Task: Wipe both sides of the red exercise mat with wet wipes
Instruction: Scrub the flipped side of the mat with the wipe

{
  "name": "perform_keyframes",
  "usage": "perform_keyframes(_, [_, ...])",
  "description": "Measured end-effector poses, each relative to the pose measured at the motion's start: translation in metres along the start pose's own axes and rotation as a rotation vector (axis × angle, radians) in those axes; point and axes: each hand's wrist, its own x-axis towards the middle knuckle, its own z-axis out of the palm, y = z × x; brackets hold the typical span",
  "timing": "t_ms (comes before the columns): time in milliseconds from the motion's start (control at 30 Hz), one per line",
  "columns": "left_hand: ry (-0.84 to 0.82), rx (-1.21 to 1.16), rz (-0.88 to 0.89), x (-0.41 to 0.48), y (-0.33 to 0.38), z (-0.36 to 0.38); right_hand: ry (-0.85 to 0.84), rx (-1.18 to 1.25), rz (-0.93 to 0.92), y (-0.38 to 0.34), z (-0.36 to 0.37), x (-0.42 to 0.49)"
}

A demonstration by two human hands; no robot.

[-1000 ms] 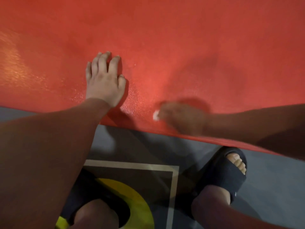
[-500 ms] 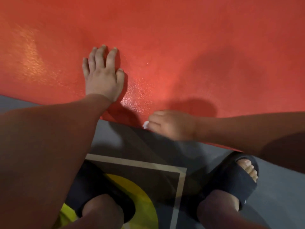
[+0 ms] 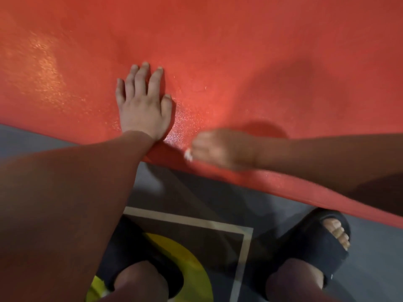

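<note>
**At the near edge**

The red mat (image 3: 239,62) fills the far side. The left hand (image 3: 144,110) lies flat on it, fingers straight. Just right, the blurred right hand (image 3: 220,149) curls round a white wipe (image 3: 188,155). Nearer, black sandals (image 3: 305,247) stand on grey floor (image 3: 375,264).

My left hand (image 3: 144,110) lies flat on the red foam exercise mat (image 3: 239,51) near its front edge. Just right of it, my right hand (image 3: 222,149) pinches a small white wet wipe (image 3: 188,155). My black slide sandals (image 3: 309,243) stand on the grey floor (image 3: 370,258) before that edge.
</note>
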Motion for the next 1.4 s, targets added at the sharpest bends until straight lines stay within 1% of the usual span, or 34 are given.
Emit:
perform_keyframes(33, [0.007,0.001,-0.002,0.000,0.000,0.000,0.049,-0.093,0.034,0.020,-0.007,0.007])
perform_keyframes(67, [0.010,-0.002,-0.003,0.000,0.000,0.000,0.110,-0.156,0.121,0.038,-0.016,0.011])
perform_keyframes(133, [0.012,-0.018,-0.012,0.000,0.002,-0.001,0.200,-0.166,0.346,0.055,-0.022,0.013])
perform_keyframes(167, [0.015,-0.027,-0.019,0.001,0.003,-0.002,0.217,-0.143,0.374,0.047,-0.016,0.012])
perform_keyframes(200, [0.018,-0.034,-0.026,0.003,0.002,-0.004,0.203,-0.100,0.328,0.029,-0.010,0.012])
perform_keyframes(267, [0.022,-0.030,-0.028,0.006,-0.001,-0.007,0.091,0.004,0.157,-0.013,0.006,0.006])
perform_keyframes(333, [0.020,-0.009,-0.011,0.010,-0.005,-0.009,-0.002,0.022,0.040,-0.034,0.014,0.002])
perform_keyframes(400, [0.016,0.001,0.000,0.012,-0.008,-0.009,0.019,0.005,-0.018,-0.011,0.004,0.012])
perform_keyframes(467, [0.014,0.003,-0.002,0.013,-0.010,-0.008,0.079,-0.151,-0.037,0.027,-0.012,0.026])
perform_keyframes(500, [0.011,0.001,-0.002,0.013,-0.009,-0.008,0.149,-0.211,0.030,0.049,-0.023,0.030])
perform_keyframes(567, [0.005,-0.010,-0.008,0.016,-0.007,-0.010,0.281,-0.263,0.295,0.090,-0.045,0.029])
perform_keyframes(600, [0.004,-0.020,-0.020,0.019,-0.005,-0.012,0.316,-0.269,0.430,0.100,-0.051,0.026])
perform_keyframes(633, [0.004,-0.031,-0.037,0.023,-0.003,-0.014,0.321,-0.255,0.523,0.105,-0.053,0.024])
perform_keyframes(667, [0.005,-0.042,-0.054,0.029,0.000,-0.016,0.314,-0.246,0.538,0.102,-0.051,0.023])
perform_keyframes(733, [0.007,-0.054,-0.069,0.040,0.008,-0.018,0.263,-0.225,0.412,0.079,-0.037,0.024])
perform_keyframes(833, [0.012,-0.081,-0.063,0.051,0.021,-0.018,0.057,-0.170,0.122,0.032,-0.011,0.016])
perform_keyframes(867, [0.015,-0.094,-0.063,0.054,0.024,-0.017,0.019,-0.173,0.056,0.025,-0.010,0.012])
perform_keyframes(933, [0.022,-0.119,-0.070,0.057,0.029,-0.015,0.020,-0.172,-0.002,0.033,-0.020,0.008])
perform_keyframes(1000, [0.026,-0.130,-0.070,0.062,0.035,-0.013,0.066,-0.198,0.030,0.061,-0.033,0.007])
perform_keyframes(1033, [0.029,-0.132,-0.062,0.064,0.037,-0.013,0.104,-0.242,0.090,0.081,-0.040,0.005])
perform_keyframes(1100, [0.034,-0.142,-0.038,0.069,0.043,-0.011,0.208,-0.320,0.286,0.119,-0.055,0.002])
perform_keyframes(1167, [0.036,-0.159,-0.030,0.072,0.048,-0.010,0.309,-0.355,0.530,0.141,-0.069,-0.001])
perform_keyframes(1200, [0.039,-0.166,-0.034,0.075,0.051,-0.009,0.329,-0.350,0.617,0.143,-0.073,-0.001])
perform_keyframes(1233, [0.044,-0.174,-0.040,0.077,0.054,-0.008,0.332,-0.332,0.658,0.141,-0.074,0.001])
perform_keyframes(1267, [0.052,-0.179,-0.046,0.080,0.058,-0.007,0.324,-0.300,0.655,0.135,-0.071,0.003])
perform_keyframes(1300, [0.062,-0.181,-0.051,0.083,0.060,-0.006,0.304,-0.268,0.607,0.124,-0.065,0.003])
perform_keyframes(1400, [0.090,-0.172,-0.049,0.094,0.065,-0.003,0.162,-0.154,0.345,0.078,-0.038,-0.012])
